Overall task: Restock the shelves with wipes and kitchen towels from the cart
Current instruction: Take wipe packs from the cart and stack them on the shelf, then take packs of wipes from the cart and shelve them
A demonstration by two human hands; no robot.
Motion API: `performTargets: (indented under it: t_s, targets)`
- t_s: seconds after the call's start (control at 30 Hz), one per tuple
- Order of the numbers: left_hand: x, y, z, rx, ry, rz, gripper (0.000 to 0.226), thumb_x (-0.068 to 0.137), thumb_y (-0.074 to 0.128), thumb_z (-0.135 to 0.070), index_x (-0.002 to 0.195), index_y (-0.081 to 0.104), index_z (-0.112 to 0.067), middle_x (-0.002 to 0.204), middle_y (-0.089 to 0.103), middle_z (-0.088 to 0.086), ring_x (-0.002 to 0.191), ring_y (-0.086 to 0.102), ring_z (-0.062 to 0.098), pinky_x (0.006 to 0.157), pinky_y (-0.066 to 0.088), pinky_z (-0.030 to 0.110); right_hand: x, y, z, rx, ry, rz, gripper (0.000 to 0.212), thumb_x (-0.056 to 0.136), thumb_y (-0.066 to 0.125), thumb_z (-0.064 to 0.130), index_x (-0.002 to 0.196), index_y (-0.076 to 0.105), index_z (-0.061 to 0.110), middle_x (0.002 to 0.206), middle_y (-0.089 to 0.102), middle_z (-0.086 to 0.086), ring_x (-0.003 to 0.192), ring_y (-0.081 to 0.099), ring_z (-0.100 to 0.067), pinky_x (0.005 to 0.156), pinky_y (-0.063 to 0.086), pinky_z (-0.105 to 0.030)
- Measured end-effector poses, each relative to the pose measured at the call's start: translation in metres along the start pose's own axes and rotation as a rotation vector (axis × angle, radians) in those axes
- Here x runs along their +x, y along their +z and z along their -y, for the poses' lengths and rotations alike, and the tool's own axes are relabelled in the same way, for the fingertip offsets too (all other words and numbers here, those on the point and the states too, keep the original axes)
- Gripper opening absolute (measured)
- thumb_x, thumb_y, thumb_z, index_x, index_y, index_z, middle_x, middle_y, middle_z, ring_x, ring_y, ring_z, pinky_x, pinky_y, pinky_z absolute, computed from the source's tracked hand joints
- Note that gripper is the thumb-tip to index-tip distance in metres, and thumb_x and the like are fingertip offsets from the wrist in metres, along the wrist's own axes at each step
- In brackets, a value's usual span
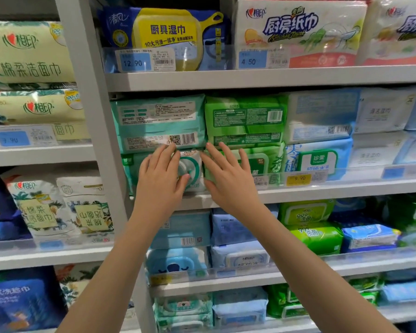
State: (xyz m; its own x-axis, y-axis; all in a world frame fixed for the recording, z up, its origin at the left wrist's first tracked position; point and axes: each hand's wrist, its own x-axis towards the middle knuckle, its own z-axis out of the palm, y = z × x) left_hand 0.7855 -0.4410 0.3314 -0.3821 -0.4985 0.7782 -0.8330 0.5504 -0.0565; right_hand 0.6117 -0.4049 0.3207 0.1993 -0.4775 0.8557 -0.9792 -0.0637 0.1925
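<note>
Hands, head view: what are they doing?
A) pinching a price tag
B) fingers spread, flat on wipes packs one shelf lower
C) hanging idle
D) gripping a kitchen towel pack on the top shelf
B: the left hand lies spread on the teal-and-white wipes pack, the right hand on the green wipes pack beside it; neither curls round anything.

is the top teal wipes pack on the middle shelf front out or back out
Back out: the teal plastic wipes pack shows barcode, QR code and fine print, no lid.
</note>
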Motion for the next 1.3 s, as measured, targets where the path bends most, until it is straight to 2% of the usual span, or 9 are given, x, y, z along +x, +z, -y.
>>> performTargets:
  t_s: [0.2,0.37,0.47,0.57,0.7,0.87,1.03,1.13,1.3]
  targets:
    - [-0.012,0.000,-0.026,-0.295,0.072,0.058,0.053,0.091,0.042,-0.037,0.123,0.058,0.001,0.127,0.057,0.016,0.118,0.052,0.035,0.098,0.040,0.048,-0.037,-0.035,-0.003,0.106,0.219,-0.047,0.036,0.080,0.064,0.020,0.115,0.067,0.012,0.120,0.066,-0.009,0.110,0.062,-0.030,0.097,0.040,-0.062]
    - [-0.036,0.006,-0.088,-0.718,0.087,0.178,0.034,0.092,0.047,-0.030,0.110,0.064,-0.006,0.109,0.062,0.005,0.096,0.056,0.019,0.078,0.038,0.026,-0.096,-0.084,-0.027,0.220,0.475,0.018,0.029,0.085,0.059,0.020,0.108,0.070,0.007,0.096,0.073,-0.009,0.085,0.068,-0.031,0.077,0.051,-0.039]
    - [-0.051,0.013,-0.142,-0.938,0.107,0.305,0.023,0.096,0.054,-0.023,0.110,0.065,-0.009,0.104,0.061,0.000,0.094,0.054,0.012,0.079,0.037,0.022,-0.139,-0.120,-0.046,0.244,0.666,0.063,0.030,0.090,0.056,0.023,0.113,0.068,0.007,0.104,0.072,-0.008,0.095,0.066,-0.028,0.081,0.051,-0.036]
    - [-0.061,0.019,-0.203,-1.062,0.190,0.391,0.030,0.092,0.053,-0.030,0.108,0.067,-0.010,0.103,0.062,-0.002,0.095,0.056,0.011,0.084,0.043,0.026,-0.181,-0.158,-0.073,0.230,0.819,0.040,0.026,0.093,0.061,0.019,0.115,0.067,0.008,0.106,0.071,-0.005,0.098,0.065,-0.020,0.082,0.052,-0.034]
    - [-0.070,0.030,-0.295,-1.164,0.286,0.521,0.026,0.090,0.055,-0.031,0.104,0.069,-0.013,0.099,0.064,-0.004,0.090,0.057,0.008,0.084,0.044,0.028,-0.241,-0.209,-0.124,0.134,1.020,0.039,0.023,0.094,0.058,0.021,0.111,0.069,0.010,0.099,0.072,-0.003,0.087,0.063,-0.011,0.074,0.049,-0.028]
    - [-0.089,0.055,-0.430,-1.212,0.417,0.721,0.021,0.095,0.056,-0.025,0.111,0.065,-0.015,0.102,0.061,-0.005,0.093,0.056,0.009,0.079,0.038,0.019,-0.338,-0.259,-0.197,-0.013,1.280,0.099,0.022,0.095,0.056,0.025,0.104,0.071,0.012,0.094,0.071,-0.001,0.086,0.062,-0.014,0.077,0.051,-0.031]
    - [-0.108,0.092,-0.562,-1.168,0.551,0.945,0.025,0.095,0.054,-0.026,0.113,0.065,-0.013,0.108,0.064,0.004,0.101,0.057,0.017,0.085,0.042,0.028,-0.431,-0.300,-0.276,-0.137,1.538,0.199,0.024,0.095,0.055,0.026,0.107,0.070,0.012,0.099,0.070,-0.002,0.093,0.062,-0.019,0.082,0.050,-0.032]
    - [-0.114,0.114,-0.627,-1.166,0.568,1.036,0.026,0.096,0.052,-0.026,0.115,0.064,-0.012,0.110,0.063,0.003,0.102,0.056,0.014,0.084,0.041,0.025,-0.475,-0.320,-0.317,-0.201,1.629,0.272,0.022,0.095,0.055,0.027,0.104,0.069,0.012,0.095,0.068,-0.002,0.093,0.062,-0.020,0.078,0.048,-0.029]
    - [-0.114,0.164,-0.714,-1.094,0.629,1.153,0.028,0.098,0.049,-0.028,0.118,0.063,-0.015,0.113,0.061,0.000,0.106,0.056,0.016,0.086,0.042,0.026,-0.533,-0.316,-0.377,-0.306,1.782,0.456,0.033,0.096,0.052,0.031,0.121,0.063,0.013,0.116,0.066,-0.003,0.106,0.060,-0.020,0.089,0.049,-0.030]
